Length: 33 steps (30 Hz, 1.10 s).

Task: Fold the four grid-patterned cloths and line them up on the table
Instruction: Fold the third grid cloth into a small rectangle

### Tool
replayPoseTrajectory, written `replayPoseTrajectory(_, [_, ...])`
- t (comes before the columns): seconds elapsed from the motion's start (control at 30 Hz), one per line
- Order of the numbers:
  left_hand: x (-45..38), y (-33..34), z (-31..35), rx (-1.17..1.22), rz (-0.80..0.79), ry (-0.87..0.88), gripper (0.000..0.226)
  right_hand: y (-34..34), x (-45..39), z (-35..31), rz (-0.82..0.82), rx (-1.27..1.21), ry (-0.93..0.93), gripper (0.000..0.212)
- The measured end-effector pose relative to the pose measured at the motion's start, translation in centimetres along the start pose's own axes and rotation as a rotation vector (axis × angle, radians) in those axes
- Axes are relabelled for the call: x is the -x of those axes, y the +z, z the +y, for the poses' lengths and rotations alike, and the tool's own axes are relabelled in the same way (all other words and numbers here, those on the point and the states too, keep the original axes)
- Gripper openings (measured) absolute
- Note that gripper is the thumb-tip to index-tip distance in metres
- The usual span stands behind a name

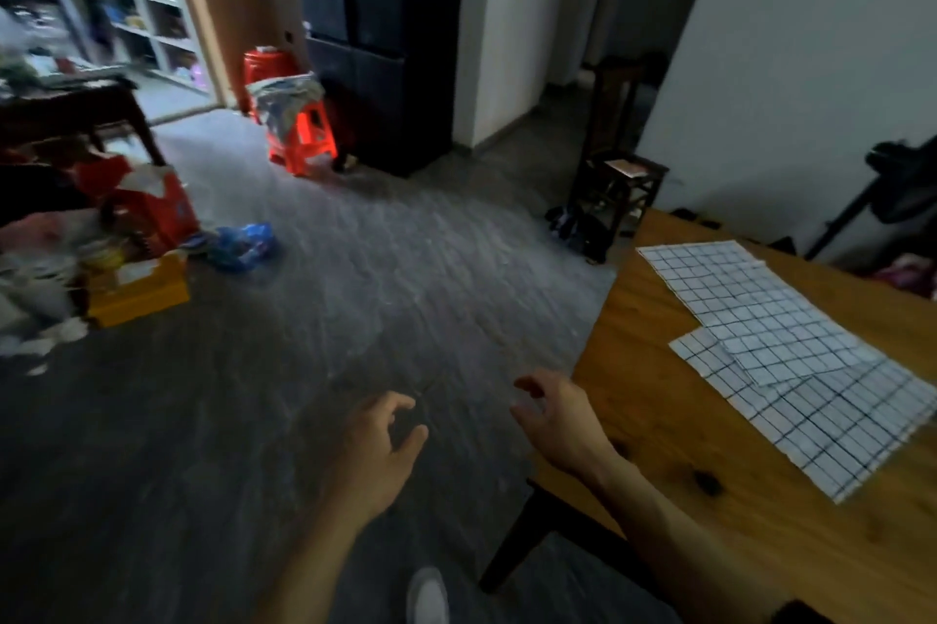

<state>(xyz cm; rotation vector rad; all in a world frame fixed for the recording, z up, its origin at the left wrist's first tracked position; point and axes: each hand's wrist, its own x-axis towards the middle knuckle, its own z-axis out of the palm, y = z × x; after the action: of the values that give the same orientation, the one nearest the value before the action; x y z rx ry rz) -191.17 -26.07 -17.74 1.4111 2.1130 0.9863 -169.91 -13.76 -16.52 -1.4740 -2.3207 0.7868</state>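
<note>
White cloths with a dark grid pattern lie flat and overlapping on the wooden table [659, 425] at the right. One cloth [720, 278] lies farthest from me, a smaller piece [796, 352] rests on top in the middle, and a large cloth [836, 425] spreads nearest to me. My left hand [377, 446] hovers over the floor, left of the table, fingers apart and empty. By the table's left edge my right hand [557, 415] is also empty with its fingers curled loosely. Neither hand touches a cloth.
A grey floor [355, 268] fills the middle. Red plastic stools [304, 131] with fabric on top stand by a dark cabinet [385, 40]. Boxes and bags [127, 238] clutter the left. A dark wooden stool [618, 187] stands beyond the table's far end.
</note>
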Motion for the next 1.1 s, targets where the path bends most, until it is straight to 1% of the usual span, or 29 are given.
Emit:
replayPoseTrajectory(0.2, [-12.9,0.8,-2.3,-0.08,-0.173,0.079,0.023,1.1,-9.1,1.1,0.015,-0.071,0.106,0.04])
replayPoseTrajectory(0.37, [-24.3,0.6,-0.8,-0.107,-0.269,0.154,0.024,-0.8,-17.2,0.9,0.089,-0.101,0.241,0.042])
replayPoseTrajectory(0.43, [-28.9,0.9,0.0,-0.074,-0.272,0.193,0.025,-2.3,-20.2,0.7,0.139,-0.102,0.26,0.042])
replayPoseTrajectory(0.57, [-35.9,2.7,1.4,-0.049,-0.316,0.282,0.023,-4.5,-24.5,1.1,0.259,-0.104,0.304,0.039])
replayPoseTrajectory(0.63, [-38.9,4.4,1.7,-0.016,-0.382,0.307,0.022,-4.9,-26.2,1.9,0.294,-0.115,0.354,0.037])
replayPoseTrajectory(0.77, [-44.8,7.7,1.4,-0.045,-0.526,0.416,0.025,-4.9,-29.9,3.4,0.338,-0.104,0.466,0.034])
replayPoseTrajectory(0.87, [-50.6,9.2,1.7,-0.058,-0.616,0.512,0.026,-4.8,-33.3,3.4,0.428,-0.104,0.55,0.031])
replayPoseTrajectory(0.93, [-54.7,9.8,2.5,-0.042,-0.669,0.564,0.026,-4.8,-35.3,2.6,0.484,-0.092,0.585,0.024])
replayPoseTrajectory(1.03, [-59.7,10.9,4.1,-0.008,-0.704,0.659,0.025,-5.3,-38.5,1.0,0.49,-0.056,0.639,0.018])
replayPoseTrajectory(1.1, [-62.2,12.2,5.2,0.008,-0.743,0.705,0.026,-5.8,-40.2,1.4,0.502,-0.043,0.703,0.018])
